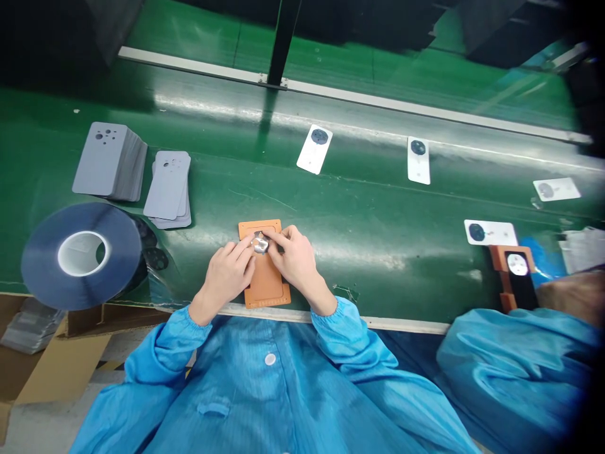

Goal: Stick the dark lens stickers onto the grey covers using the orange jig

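An orange rectangular fixture plate (265, 282) lies on the green bench straight in front of me. Over its upper part is a small, shiny, dark-edged round film piece (259, 243), with glare on its surface. My left hand (227, 272) pinches the film's left edge with bent fingers. From the other side, my right hand (295, 255) has thumb and index finger closed at its right and upper edge. Both hands rest close over the plate. Their fingers partly cover the film, and I cannot tell whether it is fully down on the plate.
Left stand a tall stack of grey phone-shaped panels (98, 161), a smaller stack (166, 186) and a large film roll (38, 258). White panels with dark circles (314, 153) (419, 165) lie farther back. At right, a co-worker's sleeve (524, 366) is beside another orange fixture (508, 301).
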`<action>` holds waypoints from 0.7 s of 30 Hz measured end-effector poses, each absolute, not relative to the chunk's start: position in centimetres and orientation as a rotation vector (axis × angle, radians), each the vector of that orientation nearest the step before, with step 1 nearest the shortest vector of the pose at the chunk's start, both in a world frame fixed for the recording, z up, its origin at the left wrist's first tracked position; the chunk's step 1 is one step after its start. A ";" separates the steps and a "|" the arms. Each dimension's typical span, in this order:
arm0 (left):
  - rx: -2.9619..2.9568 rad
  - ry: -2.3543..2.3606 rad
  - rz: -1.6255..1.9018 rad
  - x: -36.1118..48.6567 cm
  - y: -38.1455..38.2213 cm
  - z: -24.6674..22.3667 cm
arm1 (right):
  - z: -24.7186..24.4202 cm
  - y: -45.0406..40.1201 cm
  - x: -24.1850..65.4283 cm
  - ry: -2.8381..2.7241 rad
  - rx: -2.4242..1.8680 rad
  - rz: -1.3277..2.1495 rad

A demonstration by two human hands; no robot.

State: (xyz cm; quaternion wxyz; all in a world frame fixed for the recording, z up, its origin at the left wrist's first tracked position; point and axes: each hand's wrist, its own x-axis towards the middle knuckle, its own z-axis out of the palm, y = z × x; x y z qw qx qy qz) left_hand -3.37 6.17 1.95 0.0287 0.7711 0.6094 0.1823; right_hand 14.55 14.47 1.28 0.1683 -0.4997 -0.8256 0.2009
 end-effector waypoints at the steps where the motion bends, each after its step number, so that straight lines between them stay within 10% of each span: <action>1: 2.411 1.868 0.527 -3.5 6.3 2.1 | 1.4 14.5 14.6 -2.366 -1.433 0.563; 21: 2.422 2.012 0.506 -3.5 4.3 1.4 | 0.6 18.5 18.2 -1.810 -1.397 1.336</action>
